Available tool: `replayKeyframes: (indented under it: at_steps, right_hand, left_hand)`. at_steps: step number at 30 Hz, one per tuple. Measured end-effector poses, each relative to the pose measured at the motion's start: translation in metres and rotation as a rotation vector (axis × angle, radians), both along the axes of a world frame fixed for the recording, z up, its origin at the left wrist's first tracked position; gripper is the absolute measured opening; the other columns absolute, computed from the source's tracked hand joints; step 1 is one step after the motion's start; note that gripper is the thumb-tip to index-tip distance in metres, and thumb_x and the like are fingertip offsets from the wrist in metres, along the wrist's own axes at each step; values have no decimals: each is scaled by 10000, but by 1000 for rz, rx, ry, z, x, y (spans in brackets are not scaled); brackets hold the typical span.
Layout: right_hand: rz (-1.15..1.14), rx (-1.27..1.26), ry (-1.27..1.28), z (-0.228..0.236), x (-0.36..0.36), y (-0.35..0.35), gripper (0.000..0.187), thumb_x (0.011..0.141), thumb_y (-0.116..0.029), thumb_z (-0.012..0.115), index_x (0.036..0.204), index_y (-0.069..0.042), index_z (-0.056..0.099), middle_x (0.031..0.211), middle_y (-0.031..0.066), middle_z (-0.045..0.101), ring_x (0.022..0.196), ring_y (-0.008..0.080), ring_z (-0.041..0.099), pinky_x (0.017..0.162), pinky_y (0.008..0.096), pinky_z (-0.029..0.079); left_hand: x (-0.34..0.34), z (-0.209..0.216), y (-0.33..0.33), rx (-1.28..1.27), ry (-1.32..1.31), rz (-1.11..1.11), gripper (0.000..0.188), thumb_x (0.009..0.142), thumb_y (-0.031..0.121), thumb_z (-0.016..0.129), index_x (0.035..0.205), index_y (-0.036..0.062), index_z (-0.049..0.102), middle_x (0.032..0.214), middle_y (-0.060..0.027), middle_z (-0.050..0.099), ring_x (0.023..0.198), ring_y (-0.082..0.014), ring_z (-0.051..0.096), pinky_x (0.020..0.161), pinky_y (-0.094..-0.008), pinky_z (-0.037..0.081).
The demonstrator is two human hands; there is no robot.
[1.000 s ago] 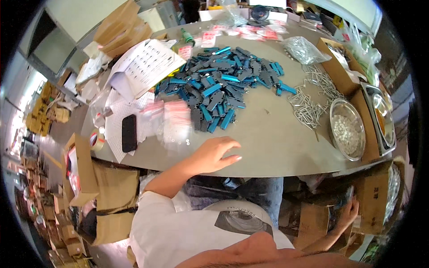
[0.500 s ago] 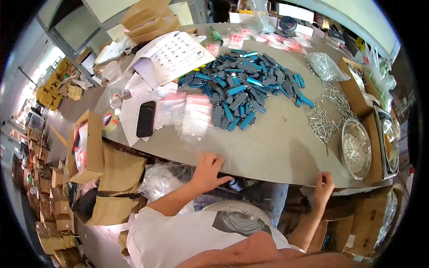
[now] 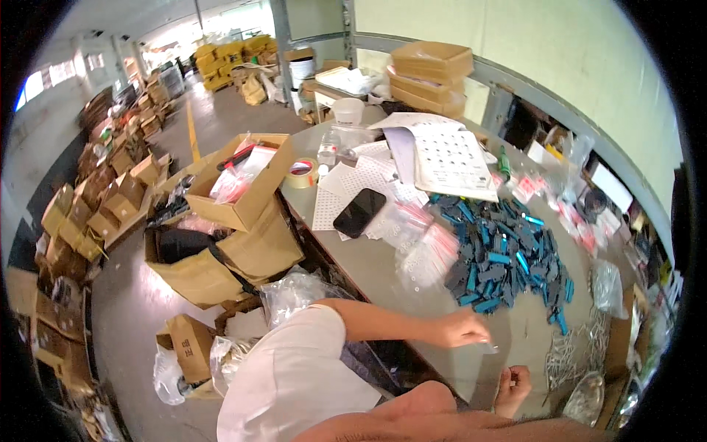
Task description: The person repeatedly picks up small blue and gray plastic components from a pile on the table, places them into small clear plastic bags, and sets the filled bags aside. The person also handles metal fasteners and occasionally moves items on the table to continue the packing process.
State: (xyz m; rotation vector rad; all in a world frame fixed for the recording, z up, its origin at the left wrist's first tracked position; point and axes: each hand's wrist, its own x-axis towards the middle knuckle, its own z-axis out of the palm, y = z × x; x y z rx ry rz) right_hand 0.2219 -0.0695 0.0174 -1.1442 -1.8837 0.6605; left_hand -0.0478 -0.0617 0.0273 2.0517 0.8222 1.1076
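Observation:
My left hand reaches over the table's near side with its fingertips pinched together. A small clear plastic bag pokes out from under them, mostly hard to see. To its right and nearer to me is my right hand, fingers curled in; whatever they may hold is hidden. Beyond both hands lies a heap of blue and dark grey plastic parts. Clear zip bags with red-striped tops are spread left of that heap. Metal screws lie loose to the right, by a metal bowl.
A black phone rests on dotted sheets, near a tape roll and a bottle. Papers lie farther back. Open cardboard boxes stand against the table's left edge. A bulging clear bag is at the right.
My view has turned to the left. My left hand has moved over the table toward my right hand, and its spread fingers have closed on the clear bag.

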Motion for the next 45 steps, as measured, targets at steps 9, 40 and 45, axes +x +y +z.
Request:
replayKeyframes:
  at_steps: [9,40,45]
  right_hand:
    - [26,-111,139,27,-25,58,185,884,-107,589,778,3,485,712,36,423,642,124,379,584,276,340]
    - [344,-80,-80,68,-63,98,258,721,-98,728,965,-28,680,891,109,669,762,225,615,609,305,456]
    - [423,-120,-111,67,-62,97,315,716,-117,742,1013,-37,677,999,132,660,798,239,623,633,310,477]
  left_hand:
    - [37,-23,94,38,-168,271,233,740,135,769,772,-18,596,714,-126,598,591,-220,562,523,-317,408]
    - [22,-15,84,141,64,360,240,696,227,747,806,37,650,738,-122,616,718,-324,600,623,-424,470]
    - [21,-10,80,140,115,362,238,699,201,752,862,51,664,802,-106,638,761,-317,609,646,-404,485]
